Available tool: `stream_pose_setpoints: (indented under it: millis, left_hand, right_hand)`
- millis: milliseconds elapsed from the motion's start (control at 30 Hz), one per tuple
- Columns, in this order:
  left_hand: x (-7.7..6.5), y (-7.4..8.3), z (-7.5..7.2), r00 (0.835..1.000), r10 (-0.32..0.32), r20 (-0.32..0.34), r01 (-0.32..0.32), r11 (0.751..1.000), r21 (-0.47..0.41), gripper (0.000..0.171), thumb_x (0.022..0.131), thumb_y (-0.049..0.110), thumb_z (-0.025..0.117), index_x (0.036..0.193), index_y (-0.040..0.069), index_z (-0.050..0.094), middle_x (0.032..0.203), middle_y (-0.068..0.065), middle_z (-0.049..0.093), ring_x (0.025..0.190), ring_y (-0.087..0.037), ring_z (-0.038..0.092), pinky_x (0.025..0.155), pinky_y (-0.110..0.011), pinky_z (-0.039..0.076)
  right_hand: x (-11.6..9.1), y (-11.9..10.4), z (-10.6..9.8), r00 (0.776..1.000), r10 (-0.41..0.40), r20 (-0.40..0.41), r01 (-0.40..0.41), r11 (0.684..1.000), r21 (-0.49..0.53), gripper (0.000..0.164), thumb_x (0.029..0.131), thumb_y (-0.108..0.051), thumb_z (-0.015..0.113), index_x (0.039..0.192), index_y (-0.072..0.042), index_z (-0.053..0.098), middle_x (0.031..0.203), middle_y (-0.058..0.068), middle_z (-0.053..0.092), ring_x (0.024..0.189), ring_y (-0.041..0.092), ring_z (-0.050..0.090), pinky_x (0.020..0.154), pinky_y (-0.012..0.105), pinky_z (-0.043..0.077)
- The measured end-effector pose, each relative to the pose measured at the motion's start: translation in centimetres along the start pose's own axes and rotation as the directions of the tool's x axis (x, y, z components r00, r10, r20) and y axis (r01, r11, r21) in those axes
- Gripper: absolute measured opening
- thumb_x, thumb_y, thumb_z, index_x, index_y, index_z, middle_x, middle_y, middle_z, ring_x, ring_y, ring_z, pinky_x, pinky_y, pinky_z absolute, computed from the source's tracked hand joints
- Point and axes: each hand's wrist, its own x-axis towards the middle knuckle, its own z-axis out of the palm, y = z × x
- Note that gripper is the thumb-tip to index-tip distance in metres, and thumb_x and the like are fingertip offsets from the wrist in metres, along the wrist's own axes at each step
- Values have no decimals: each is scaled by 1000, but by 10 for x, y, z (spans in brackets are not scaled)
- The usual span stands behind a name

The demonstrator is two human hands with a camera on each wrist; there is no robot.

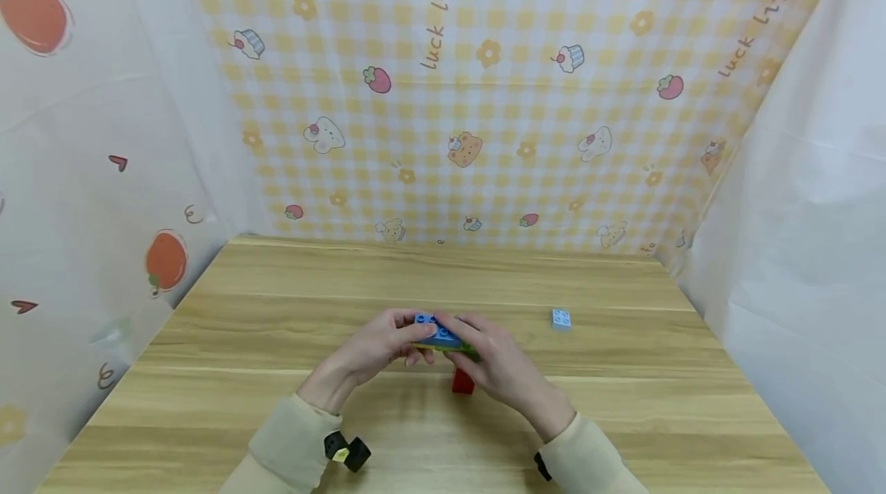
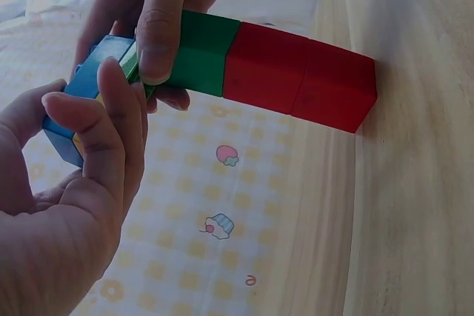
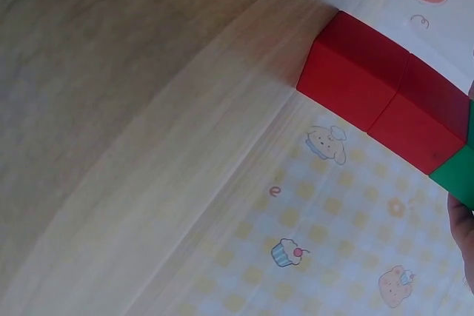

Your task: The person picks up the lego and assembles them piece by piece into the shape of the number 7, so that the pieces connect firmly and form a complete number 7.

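A tower of toy building bricks stands on the table between both hands. Its lower part is two red bricks (image 2: pixel 263 68), with a green brick (image 2: pixel 206 53) above them. On top sits a long blue brick (image 1: pixel 448 337) with studs, and a thin yellow edge shows under it. My left hand (image 1: pixel 374 342) pinches the blue brick's left end, thumb on its studs. At the other end, my right hand (image 1: pixel 504 362) grips the blue brick and the green part below it. The right fingers hide some of the upper joint.
A light blue square brick (image 1: pixel 561 318) lies apart on the wooden table (image 1: pixel 291 286), to the right and farther back. A checked yellow cloth (image 1: pixel 484 101) hangs behind the table, with white cloth along both sides.
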Motion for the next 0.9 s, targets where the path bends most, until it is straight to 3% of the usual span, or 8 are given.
stream_pose_setpoints:
  millis: [167, 333, 567, 633, 900]
  left_hand:
    - [-2, 1, 0, 1000, 1, -2, -1, 1000, 4, 30, 102, 17, 53, 116, -9, 59, 94, -11, 67, 76, -18, 63, 57, -20, 46]
    - [-3, 4, 2, 1000, -4, 1, 4, 1000, 13, 32, 103, 17, 51, 120, -10, 56, 101, -15, 63, 79, -18, 63, 62, -23, 49]
    - [-6, 6, 9, 994, 4, -108, 9, 993, 121, 35, 101, 23, 58, 131, 7, 54, 114, -18, 59, 88, -30, 63, 82, -48, 53]
    - [-7, 5, 10, 989, 21, -144, -1, 991, 133, 35, 99, 21, 61, 131, 7, 54, 118, -18, 57, 89, -30, 64, 83, -53, 52]
    - [-7, -1, 10, 978, 105, -178, -85, 990, 116, 33, 94, 8, 67, 124, -2, 57, 124, -19, 54, 93, -34, 63, 78, -41, 56]
  right_hand:
    - [2, 0, 1, 1000, 8, 6, -8, 1000, 24, 63, 83, -1, 77, 141, -9, 53, 116, 8, 62, 96, 17, 64, 79, 29, 55]
    - [2, 3, 0, 1000, 10, 6, -11, 992, 123, 61, 84, -2, 76, 140, -8, 53, 118, 8, 62, 99, 19, 64, 80, 29, 55]
    - [-1, 9, -1, 998, 65, -1, -63, 968, 241, 65, 84, -5, 77, 142, -17, 52, 131, 1, 61, 111, 19, 61, 84, 34, 54]
    - [-1, 10, 0, 998, 63, -8, -59, 967, 248, 64, 84, -7, 78, 142, -17, 53, 131, 0, 61, 109, 18, 61, 83, 34, 54]
    - [-3, 14, 2, 996, 82, -35, -68, 950, 304, 56, 84, -10, 78, 137, -14, 58, 126, 2, 64, 103, 17, 64, 78, 31, 56]
